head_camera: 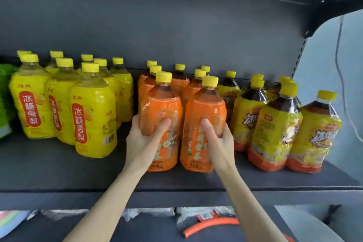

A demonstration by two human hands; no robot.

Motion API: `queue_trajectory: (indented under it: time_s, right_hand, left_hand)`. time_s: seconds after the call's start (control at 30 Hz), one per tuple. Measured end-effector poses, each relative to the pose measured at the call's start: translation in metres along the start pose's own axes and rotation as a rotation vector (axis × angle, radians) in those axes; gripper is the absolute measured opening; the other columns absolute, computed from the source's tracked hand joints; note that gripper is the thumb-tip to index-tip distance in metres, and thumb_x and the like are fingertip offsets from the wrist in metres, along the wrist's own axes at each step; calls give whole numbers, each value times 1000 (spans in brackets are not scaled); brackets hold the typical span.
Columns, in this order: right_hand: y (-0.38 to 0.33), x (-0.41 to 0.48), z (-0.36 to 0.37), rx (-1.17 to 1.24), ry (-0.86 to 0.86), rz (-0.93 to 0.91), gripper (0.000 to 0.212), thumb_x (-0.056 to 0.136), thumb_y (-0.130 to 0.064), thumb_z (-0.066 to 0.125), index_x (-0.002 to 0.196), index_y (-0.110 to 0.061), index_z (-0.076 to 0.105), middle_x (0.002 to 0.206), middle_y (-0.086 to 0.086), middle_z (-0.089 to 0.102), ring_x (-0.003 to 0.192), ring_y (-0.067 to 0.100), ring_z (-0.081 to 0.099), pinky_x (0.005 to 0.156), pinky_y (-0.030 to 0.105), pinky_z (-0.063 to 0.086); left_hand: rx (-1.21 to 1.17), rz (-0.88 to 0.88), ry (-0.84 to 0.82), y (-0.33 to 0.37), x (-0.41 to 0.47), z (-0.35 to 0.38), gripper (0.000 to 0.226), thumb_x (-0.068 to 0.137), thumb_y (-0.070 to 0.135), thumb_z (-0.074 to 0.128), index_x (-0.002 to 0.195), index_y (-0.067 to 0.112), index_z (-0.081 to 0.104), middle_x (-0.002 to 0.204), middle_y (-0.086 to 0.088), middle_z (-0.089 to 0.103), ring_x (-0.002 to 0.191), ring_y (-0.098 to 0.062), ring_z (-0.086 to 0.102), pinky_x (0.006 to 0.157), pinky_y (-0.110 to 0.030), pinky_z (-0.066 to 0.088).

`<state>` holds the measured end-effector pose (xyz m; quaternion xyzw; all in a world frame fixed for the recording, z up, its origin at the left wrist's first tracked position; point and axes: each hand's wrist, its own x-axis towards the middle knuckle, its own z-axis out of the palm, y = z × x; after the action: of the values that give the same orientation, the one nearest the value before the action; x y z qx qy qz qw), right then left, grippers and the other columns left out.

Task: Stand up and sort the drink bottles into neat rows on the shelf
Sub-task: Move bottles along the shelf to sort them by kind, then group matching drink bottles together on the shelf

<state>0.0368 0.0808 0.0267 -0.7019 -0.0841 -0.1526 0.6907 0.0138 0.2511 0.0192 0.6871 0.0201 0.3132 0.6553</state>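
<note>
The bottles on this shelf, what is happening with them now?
A person is arranging drinks on the dark shelf. The left grip holds the left front orange bottle, and the right grip holds the right front orange bottle; both stand upright. Yellow bottles stand to the left, and bottles of dark drink to the right.

Gap between yellow bottles (pixel 92 120) and orange bottles (pixel 206 108) passable; tea bottles (pixel 275 133) crowd right (nearly touching); shelf (pixel 49 169) front bare.
</note>
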Motion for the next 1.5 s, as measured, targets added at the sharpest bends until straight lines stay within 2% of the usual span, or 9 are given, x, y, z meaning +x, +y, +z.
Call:
queue_trajectory:
  time_s: [0.13, 0.3, 0.43, 0.67, 0.87, 1.1, 1.2, 1.37, 1.5]
  right_hand:
    - [8, 25, 3, -155, -12, -23, 58, 61, -77, 58, 105, -40, 50, 128, -10, 37, 120, 13, 47, 105, 39, 43]
    - [19, 40, 4, -106, -43, -15, 64, 53, -83, 57, 102, -42, 52, 120, -5, 57, 107, 14, 61, 96, 45, 51]
    - [23, 45, 5, -70, -49, -3, 64, 53, -82, 61, 102, -41, 52, 105, -15, 66, 95, 6, 66, 85, 34, 57]
    - [17, 39, 7, -114, -26, -35, 81, 60, -79, 62, 122, -36, 31, 104, -23, 55, 99, 9, 62, 86, 32, 54]
    - [-4, 23, -2, -325, -73, -70, 93, 74, -69, 57, 147, -19, 28, 141, 3, 50, 125, 23, 53, 101, 46, 49]
    - [-30, -11, -17, -594, 34, -298, 47, 90, -29, 67, 133, -13, 54, 138, 4, 52, 119, 23, 55, 95, 42, 51]
    - [-52, -33, -10, -516, 41, -386, 23, 92, -22, 64, 113, -14, 66, 116, 1, 64, 99, 22, 63, 80, 44, 55]
    - [-87, -76, 36, -397, -65, -437, 11, 93, -22, 63, 100, -16, 69, 95, -6, 68, 92, 13, 62, 89, 38, 50]
    - [-98, -127, 99, -267, -131, -440, 10, 92, -21, 63, 99, -17, 69, 93, -6, 70, 87, 0, 63, 74, 10, 46]
  left_hand:
    - [124, 30, 58, -8, 13, 9, 87, 61, 68, 64, 132, 21, 46, 128, -1, 52, 112, -14, 54, 88, -31, 48]
    - [229, 62, 130, -15, 25, 20, 90, 63, 64, 63, 137, 18, 37, 134, -6, 41, 120, -20, 47, 89, -31, 44]
    - [242, 89, 155, -18, 32, 25, 89, 65, 61, 62, 138, 17, 35, 134, -6, 42, 120, -20, 47, 91, -32, 44]
    - [366, 109, 136, -16, 29, 24, 90, 70, 67, 54, 141, 16, 31, 138, -7, 42, 123, -22, 47, 89, -30, 42]
    - [600, 111, -16, 4, 17, 6, 85, 78, 64, 48, 146, 16, 28, 140, -5, 49, 123, -26, 52, 98, -45, 48]
    - [745, 218, -4, 34, -6, -33, 31, 90, 34, 61, 114, 14, 64, 101, -3, 72, 76, -7, 60, 61, -12, 42]
    - [658, 274, 3, 56, -20, -54, 20, 89, 30, 62, 103, 17, 68, 90, 1, 72, 75, -2, 62, 63, -8, 42]
    - [510, 352, 22, 94, -47, -117, 13, 88, 28, 64, 97, 22, 69, 86, 11, 71, 81, -1, 66, 70, -10, 48]
    - [448, 388, 55, 108, -77, -195, 11, 85, 30, 63, 96, 30, 67, 85, 23, 69, 85, 9, 62, 72, 0, 42]
